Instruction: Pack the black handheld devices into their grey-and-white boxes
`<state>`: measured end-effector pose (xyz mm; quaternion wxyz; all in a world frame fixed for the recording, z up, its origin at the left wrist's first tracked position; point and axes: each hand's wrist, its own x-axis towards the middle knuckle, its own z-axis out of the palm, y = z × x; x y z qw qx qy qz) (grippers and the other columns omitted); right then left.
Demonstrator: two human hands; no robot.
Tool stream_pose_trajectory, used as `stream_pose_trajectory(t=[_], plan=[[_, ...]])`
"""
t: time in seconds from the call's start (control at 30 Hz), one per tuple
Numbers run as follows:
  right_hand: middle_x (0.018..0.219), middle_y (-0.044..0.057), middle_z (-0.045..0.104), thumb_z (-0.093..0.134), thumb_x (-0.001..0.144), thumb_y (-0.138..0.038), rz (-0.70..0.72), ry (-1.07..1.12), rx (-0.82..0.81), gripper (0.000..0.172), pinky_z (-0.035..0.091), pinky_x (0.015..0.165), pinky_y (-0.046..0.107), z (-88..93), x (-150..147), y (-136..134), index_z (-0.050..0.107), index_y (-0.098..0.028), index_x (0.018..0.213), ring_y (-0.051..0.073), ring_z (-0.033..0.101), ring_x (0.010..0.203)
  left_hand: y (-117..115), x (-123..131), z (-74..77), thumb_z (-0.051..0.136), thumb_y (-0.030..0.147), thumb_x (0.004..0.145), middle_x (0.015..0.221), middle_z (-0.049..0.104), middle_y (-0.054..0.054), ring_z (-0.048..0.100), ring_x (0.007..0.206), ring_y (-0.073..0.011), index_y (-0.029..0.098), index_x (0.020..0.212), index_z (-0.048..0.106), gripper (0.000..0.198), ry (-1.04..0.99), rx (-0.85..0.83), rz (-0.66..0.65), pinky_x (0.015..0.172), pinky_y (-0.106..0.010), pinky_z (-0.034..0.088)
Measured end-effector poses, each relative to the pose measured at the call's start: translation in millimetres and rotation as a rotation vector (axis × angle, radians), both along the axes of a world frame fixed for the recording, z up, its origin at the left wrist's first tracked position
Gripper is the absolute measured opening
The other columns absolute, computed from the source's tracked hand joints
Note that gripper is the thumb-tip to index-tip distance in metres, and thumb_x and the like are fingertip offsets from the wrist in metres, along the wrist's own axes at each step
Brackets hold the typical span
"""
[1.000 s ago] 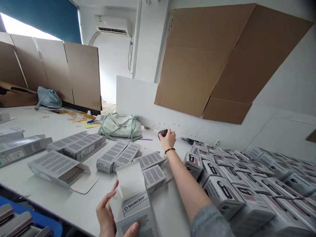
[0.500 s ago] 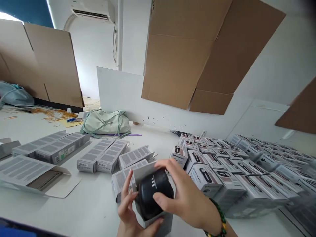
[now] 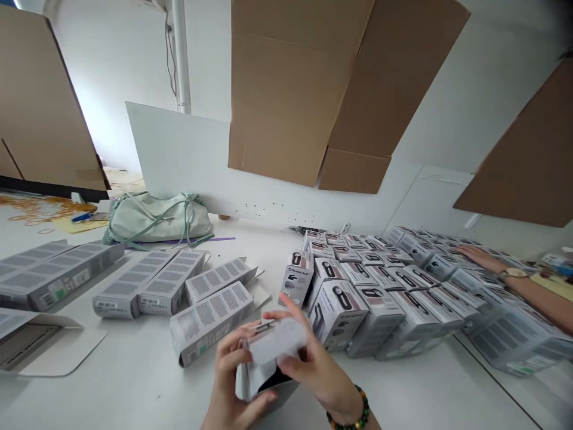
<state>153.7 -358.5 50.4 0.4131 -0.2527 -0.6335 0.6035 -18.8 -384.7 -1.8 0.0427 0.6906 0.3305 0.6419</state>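
Observation:
Low in the middle of the view, both my hands hold a small grey-and-white product box (image 3: 268,358) just above the white table (image 3: 134,382). My left hand (image 3: 230,382) grips its left side and bottom. My right hand (image 3: 316,367), a green bead bracelet on its wrist, presses the top flap down over a dark object that shows in the gap under the flap. Right of my hands stands a large block of matching printed boxes (image 3: 394,286). Several long flat grey boxes (image 3: 197,298) lie to the left.
A pale green bag (image 3: 156,218) lies by a white board leaning at the back. Flattened cardboard (image 3: 308,89) leans on the walls. Another person's forearm with a watch (image 3: 514,280) rests over the boxes at the far right. Rubber bands (image 3: 36,209) lie scattered far left.
One second ago my right hand reached far across for a dark round object. It brought the object into the open box in my left hand. Now the flap is folded over it.

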Motion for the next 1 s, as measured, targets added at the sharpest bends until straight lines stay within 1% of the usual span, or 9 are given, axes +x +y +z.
stream_pose_trajectory(t=[0.1, 0.2, 0.33, 0.43, 0.53, 0.7, 0.87, 0.93, 1.0], plan=[[0.147, 0.01, 0.046, 0.078, 0.077, -0.042, 0.059, -0.161, 0.215, 0.066, 0.035, 0.113, 0.043, 16.7, 3, -2, 0.052, -0.032, 0.136, 0.026, 0.043, 0.138, 1, -2, -1.9, 0.056, 0.057, 0.087, 0.103, 0.051, -0.007, 0.058, 0.111, -0.0275, 0.032, 0.123, 0.048, 0.045, -0.03, 0.022, -0.051, 0.088, -0.042, 0.057], [0.139, 0.007, 0.055, 0.083, 0.069, -0.046, 0.079, -0.266, 0.491, 0.041, 0.022, 0.118, 0.053, 23.4, 7, -3, 0.073, -0.031, 0.105, 0.03, 0.032, 0.144, -2, -6, -8.0, 0.045, 0.063, 0.089, 0.106, 0.05, -0.01, 0.055, 0.114, -0.031, 0.029, 0.114, 0.058, 0.045, 0.073, -0.117, -0.036, 0.09, -0.046, 0.056], [0.104, 0.005, 0.073, 0.07, 0.085, -0.04, -0.125, -0.147, 0.593, 0.013, 0.039, 0.11, 0.049, 17.7, 3, -5, 0.076, -0.031, 0.093, 0.025, 0.053, 0.127, -3, -9, -16.9, 0.043, 0.046, 0.095, 0.116, 0.047, -0.011, 0.05, 0.118, -0.0275, 0.029, 0.126, 0.051, 0.036, 0.108, -0.117, 0.011, 0.096, -0.043, 0.052], [0.094, 0.005, 0.073, 0.065, 0.089, -0.029, -0.18, -0.093, 0.623, 0.011, 0.049, 0.1, 0.042, 19.5, 1, -5, 0.076, -0.03, 0.091, 0.022, 0.062, 0.11, -1, -8, -19.8, 0.041, 0.036, 0.099, 0.13, 0.043, -0.011, 0.044, 0.128, -0.0235, 0.031, 0.137, 0.04, 0.038, 0.134, -0.08, -0.027, 0.103, -0.04, 0.047], [0.094, 0.004, 0.073, 0.066, 0.088, -0.025, -0.123, -0.164, 0.642, 0.011, 0.049, 0.101, 0.04, 26.7, 6, -2, 0.077, -0.029, 0.088, 0.022, 0.062, 0.112, -1, -8, -19.6, 0.037, 0.034, 0.1, 0.137, 0.038, -0.01, 0.041, 0.133, -0.0222, 0.034, 0.139, 0.035, 0.039, 0.142, -0.082, -0.089, 0.106, -0.04, 0.045], [0.117, 0.006, 0.068, 0.062, 0.086, -0.054, -0.068, -0.284, 0.762, 0.029, 0.04, 0.111, 0.047, 17.5, 14, 1, 0.077, -0.031, 0.096, 0.027, 0.051, 0.13, -3, -7, -21.3, 0.035, 0.043, 0.1, 0.131, 0.044, -0.008, 0.044, 0.13, -0.0212, 0.032, 0.125, 0.049, 0.031, 0.063, -0.116, -0.091, 0.106, -0.038, 0.045], [0.143, 0.006, 0.049, 0.055, 0.086, -0.063, -0.422, -0.338, 0.936, 0.043, 0.038, 0.111, 0.053, -11.7, 20, -17, 0.071, -0.035, 0.114, 0.035, 0.034, 0.141, 1, 17, -43.4, 0.035, 0.047, 0.099, 0.154, 0.03, -0.012, 0.042, 0.138, -0.0301, 0.034, 0.142, 0.038, 0.045, 0.014, -0.156, 0.049, 0.101, -0.048, 0.049], [0.138, 0.006, 0.052, 0.054, 0.091, -0.051, -0.611, -0.284, 0.98, 0.035, 0.04, 0.108, 0.055, -21.2, 26, -28, 0.068, -0.036, 0.12, 0.035, 0.034, 0.14, 1, 31, -56.1, 0.041, 0.034, 0.099, 0.159, 0.025, -0.017, 0.04, 0.14, -0.035, 0.032, 0.152, 0.02, 0.057, 0.103, -0.232, 0.181, 0.098, -0.054, 0.051], [0.123, 0.006, 0.062, 0.055, 0.092, -0.043, -0.666, -0.22, 0.988, 0.028, 0.046, 0.103, 0.052, -28.0, 33, -37, 0.068, -0.04, 0.116, 0.034, 0.043, 0.133, -2, 43, -66.1, 0.046, 0.023, 0.095, 0.154, 0.037, -0.019, 0.048, 0.135, -0.0366, 0.03, 0.154, 0.018, 0.066, 0.267, -0.277, 0.232, 0.092, -0.054, 0.055]])
